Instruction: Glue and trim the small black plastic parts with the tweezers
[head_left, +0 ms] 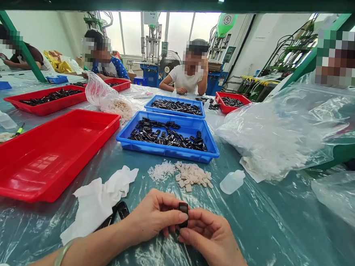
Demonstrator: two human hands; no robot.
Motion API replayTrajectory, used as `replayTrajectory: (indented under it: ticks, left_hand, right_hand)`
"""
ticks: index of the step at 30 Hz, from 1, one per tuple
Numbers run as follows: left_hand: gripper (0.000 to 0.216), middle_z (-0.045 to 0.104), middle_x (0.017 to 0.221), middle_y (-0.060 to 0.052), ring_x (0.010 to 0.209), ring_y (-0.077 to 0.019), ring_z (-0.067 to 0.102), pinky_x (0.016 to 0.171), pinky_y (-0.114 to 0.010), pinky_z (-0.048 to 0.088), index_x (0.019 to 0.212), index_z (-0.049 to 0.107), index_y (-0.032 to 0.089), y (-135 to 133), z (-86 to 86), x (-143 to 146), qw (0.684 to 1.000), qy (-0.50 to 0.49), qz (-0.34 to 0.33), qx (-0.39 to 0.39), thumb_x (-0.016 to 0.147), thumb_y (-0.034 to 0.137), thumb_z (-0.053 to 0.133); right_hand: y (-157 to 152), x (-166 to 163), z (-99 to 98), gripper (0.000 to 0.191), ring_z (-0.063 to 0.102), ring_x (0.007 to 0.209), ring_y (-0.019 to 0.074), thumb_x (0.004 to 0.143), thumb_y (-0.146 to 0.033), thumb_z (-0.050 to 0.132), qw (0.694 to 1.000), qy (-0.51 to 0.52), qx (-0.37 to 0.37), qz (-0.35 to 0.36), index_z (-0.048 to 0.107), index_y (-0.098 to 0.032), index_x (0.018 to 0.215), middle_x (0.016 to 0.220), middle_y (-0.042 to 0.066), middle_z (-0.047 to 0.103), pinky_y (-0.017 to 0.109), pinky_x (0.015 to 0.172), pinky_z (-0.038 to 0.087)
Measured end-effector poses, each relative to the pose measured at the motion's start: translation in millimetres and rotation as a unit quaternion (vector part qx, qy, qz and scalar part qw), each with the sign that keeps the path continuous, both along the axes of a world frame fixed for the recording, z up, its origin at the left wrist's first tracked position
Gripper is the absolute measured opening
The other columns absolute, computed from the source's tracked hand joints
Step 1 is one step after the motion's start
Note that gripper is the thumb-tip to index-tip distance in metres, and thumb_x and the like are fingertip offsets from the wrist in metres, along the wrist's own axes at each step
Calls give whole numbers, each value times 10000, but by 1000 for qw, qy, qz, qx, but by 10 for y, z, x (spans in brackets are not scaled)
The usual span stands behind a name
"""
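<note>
My left hand (152, 216) and my right hand (210, 232) meet low in the middle of the view, both pinching one small black plastic part (183, 211) between thumbs and fingers. Just beyond them lie a small heap of beige pieces (194, 176) and a heap of tiny white bits (162, 171). A blue tray (167, 150) full of black parts stands behind those heaps. Two more black parts (120, 211) lie by my left wrist, partly under a white cloth (100, 200).
A big empty red tray (47, 152) sits at the left. A small squeeze bottle (232, 181) lies at the right of the heaps. Clear plastic bags (287, 128) pile up at the right. More red and blue trays and several seated people are across the table.
</note>
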State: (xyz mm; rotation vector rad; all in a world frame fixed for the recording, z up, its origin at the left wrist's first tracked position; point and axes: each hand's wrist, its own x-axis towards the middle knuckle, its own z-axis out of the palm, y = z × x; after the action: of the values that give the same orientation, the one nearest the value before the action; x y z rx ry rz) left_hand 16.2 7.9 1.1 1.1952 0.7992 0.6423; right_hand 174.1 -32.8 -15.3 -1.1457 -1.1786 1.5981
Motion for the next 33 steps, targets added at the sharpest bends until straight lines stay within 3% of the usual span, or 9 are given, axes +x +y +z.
replayTrajectory:
  ticks: [4, 8, 11, 15, 19, 22, 25, 30, 33]
  left_hand:
    - [233, 515, 706, -13, 579, -88, 501, 451, -170, 435, 753, 679, 111, 12, 19, 9, 1000, -8, 26, 8, 698, 336, 658]
    - [264, 596, 784, -51, 669, -115, 587, 549, -181, 483, 815, 663, 106, 7, 58, 1, 999, -2, 27, -41, 723, 353, 637]
    - [268, 636, 845, -75, 657, -136, 642, 545, -182, 482, 827, 644, 109, -11, 69, 1, 996, -9, 17, -85, 713, 351, 648]
    - [271, 650, 805, -84, 633, -144, 646, 536, -190, 486, 811, 644, 99, -30, 55, 11, 995, -19, 13, -101, 655, 313, 700]
    - [272, 644, 779, -85, 589, -123, 616, 518, -199, 486, 792, 659, 87, -37, 31, 20, 996, -19, 1, -92, 617, 285, 724]
    - [259, 635, 697, -70, 541, -111, 593, 493, -197, 476, 768, 671, 78, -40, 22, 24, 996, -4, -7, -93, 611, 277, 724]
    - [230, 598, 572, -37, 487, -102, 567, 457, -185, 456, 733, 679, 74, -41, 15, 23, 996, 8, -23, -89, 617, 269, 716]
    - [226, 562, 500, -8, 433, -86, 531, 426, -175, 438, 735, 695, 76, -41, 5, 13, 996, 14, -46, -79, 620, 270, 713]
    - [219, 547, 467, 2, 421, -80, 518, 425, -169, 433, 714, 695, 79, -39, 14, 7, 995, 20, -60, -81, 629, 280, 707]
  right_hand:
    - [7, 129, -48, 210, 616, 646, 158, 738, -303, 661, 971, -172, 146, -81, 643, -206, 923, 726, 21, 662, 270, 617, 500]
    - [125, 356, 8, 351, 557, 814, 198, 736, -320, 641, 832, -303, 343, -314, 542, -239, 1064, 934, 44, 571, 353, 719, 466]
    - [295, 548, 46, 692, 490, 1048, 297, 637, -421, 694, 767, -342, 344, -421, 396, -224, 1230, 1186, 118, 480, 467, 816, 429]
    - [527, 781, -79, 841, 483, 1106, 357, 581, -486, 694, 822, -384, 212, -363, 345, -171, 1277, 1246, 182, 475, 484, 786, 460]
    - [624, 879, -187, 379, 641, 755, 242, 661, -407, 638, 857, -382, 218, -268, 576, -193, 968, 896, 69, 673, 362, 649, 517]
    - [562, 831, -113, 305, 631, 746, 216, 704, -365, 610, 852, -388, 248, -251, 595, -206, 964, 873, 41, 676, 333, 649, 509]
    - [426, 724, 24, 308, 603, 862, 221, 733, -285, 600, 822, -410, 319, -234, 597, -238, 1037, 990, 43, 636, 325, 678, 491]
    - [244, 560, 167, 390, 571, 938, 221, 790, -71, 484, 670, -493, 535, -147, 549, -255, 1128, 998, 66, 601, 377, 761, 454]
    - [206, 509, 191, 386, 560, 964, 233, 792, -14, 446, 625, -520, 567, -130, 552, -228, 1095, 988, 78, 606, 406, 782, 424]
